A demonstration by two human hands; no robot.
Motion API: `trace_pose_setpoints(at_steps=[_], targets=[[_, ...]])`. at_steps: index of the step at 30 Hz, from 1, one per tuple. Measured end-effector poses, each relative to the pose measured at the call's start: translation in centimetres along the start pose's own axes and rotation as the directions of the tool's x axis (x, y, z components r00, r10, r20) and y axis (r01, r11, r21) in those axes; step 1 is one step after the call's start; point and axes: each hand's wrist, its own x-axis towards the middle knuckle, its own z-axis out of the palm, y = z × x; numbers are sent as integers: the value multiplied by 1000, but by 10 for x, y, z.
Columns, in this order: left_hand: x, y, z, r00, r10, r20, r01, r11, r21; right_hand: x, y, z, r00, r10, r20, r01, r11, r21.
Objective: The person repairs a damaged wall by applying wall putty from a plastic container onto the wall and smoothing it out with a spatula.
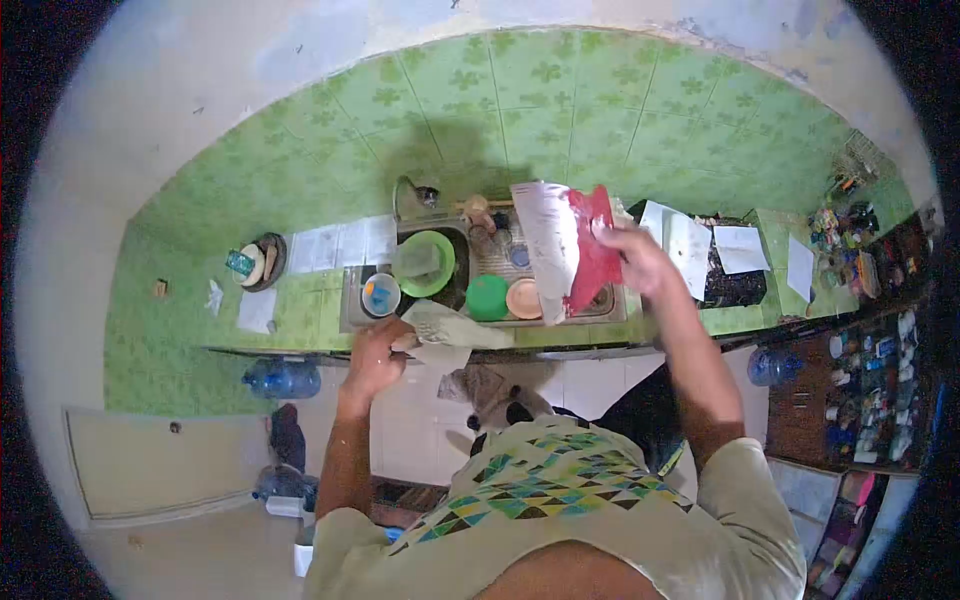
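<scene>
My right hand point(640, 262) is raised over the right side of the sink, its fingers closed on the edge of a red and white printed sheet point(548, 245). The white part of that sheet carries small lines of print and dark specks. Lower down, at the counter's front edge, my left hand point(373, 365) is closed on a whitish, limp sheet point(450, 328) that spreads to the right. A green basin point(440, 285) and a small white bowl with something blue inside point(381, 296) stand just beyond my left hand.
Several white sheets lie along the green-tiled counter, including papers left of the sink point(340, 246) and a sheet over the dark stove point(740, 250). A faucet point(427, 196) rises behind the sink. A green bowl point(487, 298) and a peach bowl point(523, 298) sit in it.
</scene>
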Motion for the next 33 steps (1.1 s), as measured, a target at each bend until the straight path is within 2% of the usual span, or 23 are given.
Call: trace_pose_setpoints(at_steps=[1, 2, 4, 5, 6, 7, 8, 10, 12, 13, 14, 15, 16, 18, 20, 22, 25, 26, 28, 29, 31, 33], targets=[[9, 18, -9, 996, 92, -17, -93, 995, -29, 8, -12, 3, 998, -17, 67, 24, 994, -108], [11, 22, -8, 997, 79, -12, -80, 996, -33, 17, -21, 9, 998, -26, 54, 41, 955, -294], [8, 23, -9, 990, 49, 135, -38, 996, -80, 32, -27, 30, 983, 62, 170, 11, 918, -397], [13, 37, -13, 994, 81, 67, -76, 994, -79, 42, -22, 36, 982, 74, 173, 1, 919, -394], [15, 38, -12, 995, 72, 71, -67, 995, -76, 51, -18, 43, 963, 126, 236, -6, 891, -454], [18, 38, -12, 990, 117, 85, -104, 983, -149, 57, -11, 50, 939, 179, 295, -3, 860, -510], [22, 39, -12, 981, 165, 97, -140, 965, -223, 62, -4, 60, 938, 179, 297, -6, 865, -502], [28, 50, -19, 979, 175, 104, -152, 968, -199, 62, 11, 84, 948, 133, 289, 34, 861, -508], [21, 45, -15, 990, 143, 17, -139, 978, -157, 55, 16, 98, 944, 142, 298, 50, 831, -553], [20, 45, -12, 976, 205, -75, -213, 968, -130, 61, 26, 92, 937, 159, 311, 47, 825, -563], [20, 41, -13, 976, 208, -66, -215, 968, -126, 64, 30, 92, 930, 177, 321, 43, 818, -574], [20, 36, -13, 989, 126, 81, -117, 987, -111, 68, 27, 90, 913, 252, 321, -10, 801, -599], [16, 29, -10, 975, 40, 220, -22, 996, -83, 66, 29, 90, 914, 249, 322, -10, 805, -594], [9, 12, 4, 973, 73, 219, -53, 994, -95, 57, 30, 93, 929, 278, 245, -91, 811, -579], [5, 10, 12, 957, -96, 275, 139, 980, -143, 50, 35, 94, 933, 256, 254, -79, 833, -548], [4, 7, 19, 962, -81, 262, 116, 986, -122, 48, 37, 93, 938, 224, 264, -68, 868, -492], [-4, -17, 40, 922, -186, 340, 227, 970, -84, 60, 52, 63, 910, 261, 323, -91, 884, -458], [-4, -16, 41, 922, -184, 342, 225, 970, -86, 64, 56, 53, 911, 261, 320, -92, 884, -458], [-6, -14, 41, 925, -88, 370, 104, 994, -22, 70, 63, 39, 946, 184, 266, 36, 759, -650], [-9, -18, 45, 923, -88, 374, 105, 994, -26, 65, 61, 38, 947, 186, 262, 31, 760, -649], [-15, -30, 55, 910, -154, 385, 172, 985, -13, 56, 56, 41, 956, 274, 106, -156, 780, -606], [-16, -29, 55, 887, -179, 425, 195, 981, 6, 56, 64, 31, 956, 247, 157, -117, 815, -568]])
